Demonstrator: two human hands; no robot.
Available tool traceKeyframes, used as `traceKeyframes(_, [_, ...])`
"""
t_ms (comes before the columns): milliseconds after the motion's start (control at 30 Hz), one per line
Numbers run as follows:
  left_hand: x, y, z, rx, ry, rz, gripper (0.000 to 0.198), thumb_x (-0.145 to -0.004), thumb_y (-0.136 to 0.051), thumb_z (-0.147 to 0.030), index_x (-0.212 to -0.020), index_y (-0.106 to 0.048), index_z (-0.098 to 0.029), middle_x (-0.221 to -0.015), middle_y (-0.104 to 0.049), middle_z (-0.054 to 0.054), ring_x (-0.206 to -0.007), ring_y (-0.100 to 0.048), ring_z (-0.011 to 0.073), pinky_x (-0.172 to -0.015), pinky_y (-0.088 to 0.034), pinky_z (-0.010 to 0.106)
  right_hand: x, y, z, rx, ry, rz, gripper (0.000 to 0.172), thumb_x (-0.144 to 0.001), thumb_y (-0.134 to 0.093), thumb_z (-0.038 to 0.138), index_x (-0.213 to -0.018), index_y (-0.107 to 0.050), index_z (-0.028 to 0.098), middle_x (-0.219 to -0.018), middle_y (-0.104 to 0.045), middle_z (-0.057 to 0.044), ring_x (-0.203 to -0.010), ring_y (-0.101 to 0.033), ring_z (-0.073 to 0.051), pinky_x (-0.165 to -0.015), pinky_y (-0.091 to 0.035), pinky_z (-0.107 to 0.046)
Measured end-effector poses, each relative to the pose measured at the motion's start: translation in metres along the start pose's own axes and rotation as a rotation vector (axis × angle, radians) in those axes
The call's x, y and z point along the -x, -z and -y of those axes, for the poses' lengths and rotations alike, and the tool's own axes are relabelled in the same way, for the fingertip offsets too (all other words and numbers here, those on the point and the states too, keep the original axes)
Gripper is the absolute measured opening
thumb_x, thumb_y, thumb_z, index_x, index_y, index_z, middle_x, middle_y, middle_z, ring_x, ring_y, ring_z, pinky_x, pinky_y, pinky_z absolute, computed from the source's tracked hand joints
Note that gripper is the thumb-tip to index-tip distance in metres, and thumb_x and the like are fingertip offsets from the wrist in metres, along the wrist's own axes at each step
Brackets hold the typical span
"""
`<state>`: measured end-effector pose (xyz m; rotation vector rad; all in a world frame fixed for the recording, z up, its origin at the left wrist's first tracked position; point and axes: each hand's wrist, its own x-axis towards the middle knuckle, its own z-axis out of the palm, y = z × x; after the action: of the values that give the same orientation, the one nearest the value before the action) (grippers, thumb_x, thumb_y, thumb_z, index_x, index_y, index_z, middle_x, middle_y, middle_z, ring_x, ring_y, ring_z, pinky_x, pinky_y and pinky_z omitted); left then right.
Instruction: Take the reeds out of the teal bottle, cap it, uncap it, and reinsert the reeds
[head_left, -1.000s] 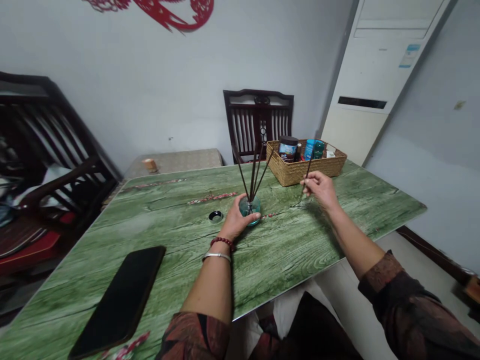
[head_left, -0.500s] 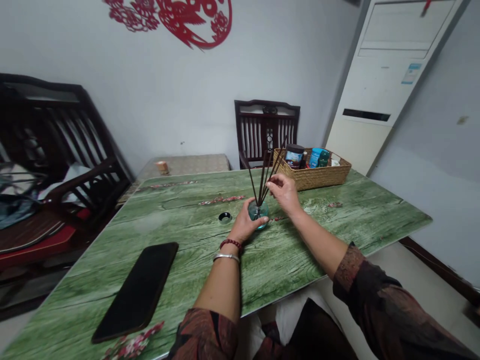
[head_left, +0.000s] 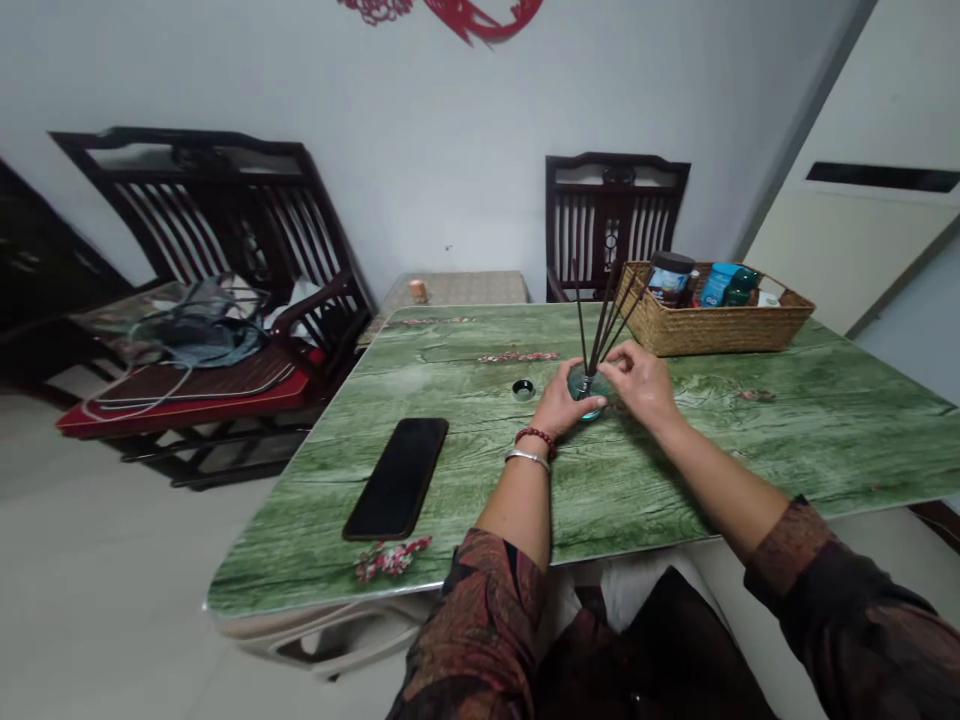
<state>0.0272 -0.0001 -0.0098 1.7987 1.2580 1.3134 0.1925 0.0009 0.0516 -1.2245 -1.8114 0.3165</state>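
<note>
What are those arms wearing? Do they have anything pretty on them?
The left sleeve and right sleeve are dark with a rusty red-brown pattern. The left wrist has a red bead bracelet and a shiny silver bangle. The left hand and right hand wear no gloves.

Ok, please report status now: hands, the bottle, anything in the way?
Left hand on glass bottle. Right hand at dark sticks standing in bottle. Small black cap on table, left of bottle, not touching.

Black smartphone (head_left: 396, 479) lying flat on green wood-grain tabletop (head_left: 787, 450), lower center, woven basket (head_left: 712, 335) at far edge, upper right, dark wooden chair (head_left: 616, 210) behind basket
</note>
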Motion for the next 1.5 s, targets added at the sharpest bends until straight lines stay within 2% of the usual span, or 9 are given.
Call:
traceKeyframes(167, [-0.001, 0.001, -0.001, -0.045, -0.006, -0.007, 0.077, -0.062, -0.085, -0.038, -0.127, -0.052, -0.016, -0.123, -0.063, 0.013, -0.114, -0.06, 0.0284, -0.101, -0.044, 0.044, 0.007, 0.007, -0.025, -0.069, -0.075, -0.035, 0.018, -0.08, -0.061, 0.037, -0.078, -0.064, 0.019, -0.061, -0.063, 0.001, -0.056, -0.056, -0.015, -0.06, -0.039, -0.026])
traceKeyframes(433, [-0.003, 0.003, -0.005, -0.114, 0.058, -0.02, 0.074, -0.063, -0.084, -0.04, -0.127, -0.051, -0.019, -0.113, -0.067, 0.009, -0.107, -0.064, 0.0277, -0.097, -0.047, 0.044, -0.013, -0.007, -0.055, -0.036, -0.24, 0.077, 0.009, -0.076, -0.06, 0.025, -0.071, -0.065, 0.018, -0.061, -0.063, 0.001, -0.059, -0.057, -0.014, -0.06, -0.038, -0.024])
traceKeyframes(667, [-0.003, 0.004, -0.01, -0.143, 0.064, -0.057, 0.072, -0.063, -0.083, -0.037, -0.125, -0.051, -0.017, -0.113, -0.067, 0.009, -0.104, -0.064, 0.0272, -0.095, -0.048, 0.043, -0.019, -0.031, -0.063, -0.13, -0.231, 0.191, 0.01, -0.076, -0.062, 0.018, -0.083, -0.068, 0.017, -0.068, -0.064, 0.002, -0.061, -0.056, -0.012, -0.061, -0.04, -0.022])
traceKeyframes(833, [-0.004, 0.005, -0.008, -0.145, 0.09, -0.076, 0.075, -0.063, -0.082, -0.039, -0.127, -0.048, -0.016, -0.118, -0.065, 0.013, -0.109, -0.063, 0.0288, -0.098, -0.046, 0.045, 0.0, -0.045, -0.064, -0.044, -0.214, 0.254, 0.016, -0.078, -0.059, 0.013, -0.089, -0.069, 0.019, -0.073, -0.067, 0.001, -0.066, -0.058, -0.013, -0.064, -0.04, -0.023])
traceKeyframes(967, [-0.004, 0.008, -0.004, -0.096, 0.088, -0.069, 0.079, -0.062, -0.082, -0.04, -0.13, -0.046, -0.019, -0.123, -0.063, 0.013, -0.111, -0.062, 0.0281, -0.102, -0.043, 0.048, 0.015, -0.048, -0.06, 0.012, -0.146, 0.257, 0.02, -0.081, -0.058, 0.015, -0.096, -0.069, 0.021, -0.08, -0.07, 0.0, -0.073, -0.06, -0.015, -0.067, -0.038, -0.023])
traceKeyframes(1167, [-0.004, 0.012, 0.001, -0.056, 0.11, -0.071, 0.08, -0.06, -0.084, -0.038, -0.129, -0.046, -0.023, -0.126, -0.06, 0.011, -0.114, -0.06, 0.0275, -0.106, -0.041, 0.05, 0.015, -0.047, -0.053, 0.003, -0.198, 0.271, 0.019, -0.083, -0.058, 0.018, -0.098, -0.069, 0.023, -0.084, -0.073, 0.0, -0.077, -0.064, -0.015, -0.067, -0.037, -0.023])
traceKeyframes(1300, [-0.019, 0.014, 0.003, -0.056, 0.161, -0.091, 0.076, -0.056, -0.086, -0.036, -0.123, -0.051, -0.025, -0.121, -0.062, 0.008, -0.11, -0.061, 0.0267, -0.104, -0.043, 0.049, 0.008, -0.044, -0.048, 0.002, -0.26, 0.297, 0.016, -0.085, -0.059, 0.023, -0.097, -0.069, 0.023, -0.087, -0.075, -0.001, -0.078, -0.065, -0.015, -0.066, -0.037, -0.023])
traceKeyframes(1400, [-0.042, 0.018, 0.007, -0.068, 0.178, -0.045, 0.073, -0.053, -0.087, -0.034, -0.118, -0.054, -0.023, -0.111, -0.065, 0.006, -0.103, -0.063, 0.0243, -0.1, -0.046, 0.047, 0.002, -0.041, -0.049, 0.012, -0.278, 0.329, 0.015, -0.086, -0.058, 0.027, -0.093, -0.071, 0.024, -0.087, -0.075, -0.001, -0.078, -0.065, -0.015, -0.065, -0.036, -0.023])
traceKeyframes(1500, [-0.07, 0.024, 0.018, -0.092, 0.204, -0.053, 0.073, -0.05, -0.088, -0.032, -0.114, -0.055, -0.021, -0.102, -0.066, 0.004, -0.096, -0.064, 0.022, -0.097, -0.047, 0.045, -0.002, -0.041, -0.053, 0.01, -0.263, 0.285, 0.018, -0.089, -0.054, 0.026, -0.093, -0.071, 0.024, -0.086, -0.076, -0.002, -0.077, -0.065, -0.015, -0.064, -0.035, -0.024])
